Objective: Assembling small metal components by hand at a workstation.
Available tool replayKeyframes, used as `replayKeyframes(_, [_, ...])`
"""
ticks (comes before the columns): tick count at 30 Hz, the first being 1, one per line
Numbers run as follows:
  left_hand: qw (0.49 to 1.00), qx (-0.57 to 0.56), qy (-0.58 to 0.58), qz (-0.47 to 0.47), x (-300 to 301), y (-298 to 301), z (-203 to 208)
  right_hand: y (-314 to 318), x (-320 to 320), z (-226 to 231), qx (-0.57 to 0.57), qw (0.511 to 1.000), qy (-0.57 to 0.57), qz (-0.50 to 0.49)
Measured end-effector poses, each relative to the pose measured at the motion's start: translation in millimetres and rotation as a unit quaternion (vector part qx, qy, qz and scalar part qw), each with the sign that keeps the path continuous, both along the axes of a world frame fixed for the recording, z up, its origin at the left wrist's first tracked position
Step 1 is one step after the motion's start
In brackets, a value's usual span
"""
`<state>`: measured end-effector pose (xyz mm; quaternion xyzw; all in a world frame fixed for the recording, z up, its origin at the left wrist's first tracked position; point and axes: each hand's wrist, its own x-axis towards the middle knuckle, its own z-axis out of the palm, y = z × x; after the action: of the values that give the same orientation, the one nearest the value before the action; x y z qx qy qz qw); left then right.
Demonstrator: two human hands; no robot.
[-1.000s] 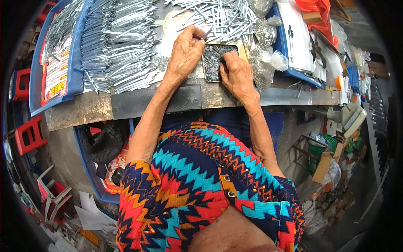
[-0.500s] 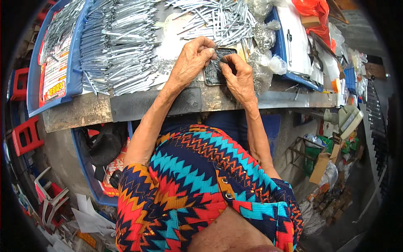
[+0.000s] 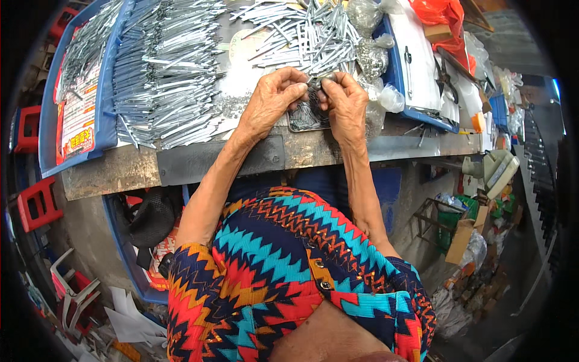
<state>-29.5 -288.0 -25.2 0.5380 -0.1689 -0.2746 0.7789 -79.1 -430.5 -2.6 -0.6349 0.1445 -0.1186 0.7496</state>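
My left hand (image 3: 278, 99) and my right hand (image 3: 346, 104) meet over a small dark tray (image 3: 292, 128) filled with thin dark metal pieces (image 3: 309, 114). Both thumbs are pressed against the fingers in a pinch, the fingertips close together at the tray's far side. What they grip is too small to make out. Just beyond the hands lies a loose heap of silvery metal strips (image 3: 322, 39). Left of my left hand, many more strips (image 3: 187, 72) are stacked in long rows, with tiny metal bits (image 3: 232, 107) scattered on the pale sheet beside them.
A blue tray (image 3: 108, 111) with strips and printed paper stands at the table's left. Clear plastic bags of small parts (image 3: 374, 57) line the right, before another blue tray (image 3: 416, 110) holding scissors (image 3: 408, 60). The table's worn front edge (image 3: 223, 158) runs between my body and the work.
My right hand has risen from over the tray's middle toward its far side, and its fingertips have come nearer my left hand's. My left hand has shifted slightly lower in view.
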Motion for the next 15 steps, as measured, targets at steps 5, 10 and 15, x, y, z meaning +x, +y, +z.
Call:
replayKeyframes(5, [1.000, 0.012, -0.011, 0.007, -1.4, -0.5, 4.6, 0.5, 7.3, 2.9, 0.108, 0.992, -0.061, 0.026])
replayKeyframes(10, [0.999, 0.027, -0.024, 0.012, -1.7, 0.9, 7.9, 2.9, 6.9, 6.8, 0.112, 0.990, -0.057, 0.057])
replayKeyframes(15, [0.999, 0.021, -0.023, 0.010, -2.1, -0.1, 8.1, 1.7, 7.5, 4.7, 0.110, 0.990, -0.065, 0.062])
